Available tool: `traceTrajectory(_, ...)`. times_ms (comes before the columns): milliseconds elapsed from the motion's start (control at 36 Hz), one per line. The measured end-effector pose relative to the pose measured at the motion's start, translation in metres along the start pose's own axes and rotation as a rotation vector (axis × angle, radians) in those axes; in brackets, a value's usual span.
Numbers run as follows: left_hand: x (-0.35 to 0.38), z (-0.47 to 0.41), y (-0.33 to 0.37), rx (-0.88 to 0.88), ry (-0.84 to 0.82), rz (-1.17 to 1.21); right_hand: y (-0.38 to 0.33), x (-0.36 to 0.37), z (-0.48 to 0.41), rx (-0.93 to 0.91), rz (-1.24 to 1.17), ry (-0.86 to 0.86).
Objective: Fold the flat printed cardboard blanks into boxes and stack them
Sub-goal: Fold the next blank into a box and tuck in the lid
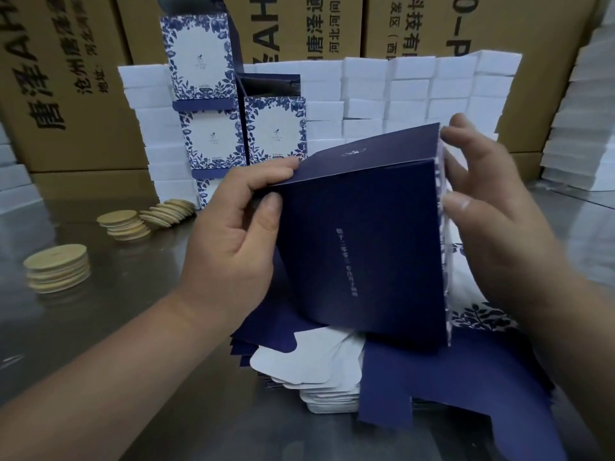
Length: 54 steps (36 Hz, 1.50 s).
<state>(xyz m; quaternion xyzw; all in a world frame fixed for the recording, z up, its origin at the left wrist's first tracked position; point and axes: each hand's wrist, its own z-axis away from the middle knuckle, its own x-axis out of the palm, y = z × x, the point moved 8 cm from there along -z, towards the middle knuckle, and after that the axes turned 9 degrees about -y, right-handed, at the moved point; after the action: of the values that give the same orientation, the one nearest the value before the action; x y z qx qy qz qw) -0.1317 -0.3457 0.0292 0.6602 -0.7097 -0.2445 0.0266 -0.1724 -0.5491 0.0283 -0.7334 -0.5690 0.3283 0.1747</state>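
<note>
Centrally, a half-formed navy box [362, 254] was held upright between both hands, just above the pile of flat blanks [329, 377] on the near part of the steel table [133, 327]. My left hand [229, 234] gripped its left edge, with the thumb on the dark front face, the forefinger along the raised top flap [366, 154] and the other fingers curled behind. My right hand [492, 207] pinched the right edge, with the thumb low on the side and the fingers at the upper corner, where a flowered side panel showed.

Handling: thin printed card, which I judged light and stiff across the panels but weak at the creases. The smooth print would probably slip, and a hard squeeze could dent a face. Hold is best taken at edges and corners, as shown, leaving the flaps free to tuck.

Containers: the inside of the held box faced away, so I could not tell whether it held anything. Far left of centre, finished boxes [213, 138] with blue flower print stood stacked in two columns. The top one of the right column appeared open, its contents not visible. Behind them ran a wall of closed white boxes [416, 94], and beyond that stood brown cartons [66, 78], also closed. Wooden discs [58, 267] lay in loose stacks on the table at the left, well apart from the work.
</note>
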Motion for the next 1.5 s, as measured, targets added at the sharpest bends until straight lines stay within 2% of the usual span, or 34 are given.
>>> traceTrajectory(167,-0.012,0.001,0.003,0.008,0.116,-0.157,-0.008,-0.004,0.003,-0.036,0.16,0.036)
traceTrajectory(250,-0.011,-0.002,0.0,-0.064,0.114,-0.217,-0.014,0.002,0.003,-0.045,0.322,0.023)
traceTrajectory(361,-0.001,-0.003,-0.015,-0.265,-0.019,-0.112,-0.019,0.005,0.004,-0.086,0.459,0.073)
traceTrajectory(472,0.012,0.005,-0.03,-0.428,-0.11,0.213,-0.021,0.009,0.005,-0.092,0.51,0.097)
traceTrajectory(583,0.011,-0.001,-0.025,-0.46,-0.099,0.057,-0.025,0.013,0.006,-0.102,0.63,0.122)
traceTrajectory(695,0.011,0.002,-0.033,-0.595,-0.091,0.227,-0.025,0.017,0.006,-0.102,0.641,0.138)
traceTrajectory(806,0.0,-0.005,-0.02,-0.487,-0.015,0.046,-0.021,0.019,0.006,-0.106,0.59,0.1)
traceTrajectory(889,-0.001,-0.006,-0.02,-0.498,0.028,0.165,-0.023,0.019,0.007,-0.134,0.592,0.119)
traceTrajectory(945,0.0,-0.005,-0.018,-0.488,-0.004,0.181,-0.026,0.021,0.007,-0.155,0.627,0.139)
traceTrajectory(1000,0.008,-0.003,-0.014,-0.476,-0.119,0.185,-0.026,0.021,0.008,-0.147,0.648,0.155)
traceTrajectory(1083,0.011,-0.002,-0.01,-0.441,-0.207,-0.052,-0.027,0.021,0.009,-0.134,0.654,0.179)
traceTrajectory(1195,0.002,-0.008,0.013,-0.26,-0.056,-0.319,-0.029,0.025,0.006,-0.123,0.678,0.182)
traceTrajectory(1250,0.005,-0.009,0.023,-0.162,-0.06,-0.41,-0.031,0.024,0.006,-0.125,0.673,0.192)
traceTrajectory(1333,0.01,-0.008,0.03,-0.091,-0.093,-0.458,-0.037,0.023,0.006,-0.157,0.631,0.196)
traceTrajectory(1500,0.013,-0.014,0.038,-0.11,-0.056,-0.466,-0.036,0.023,0.0,-0.115,0.571,0.164)
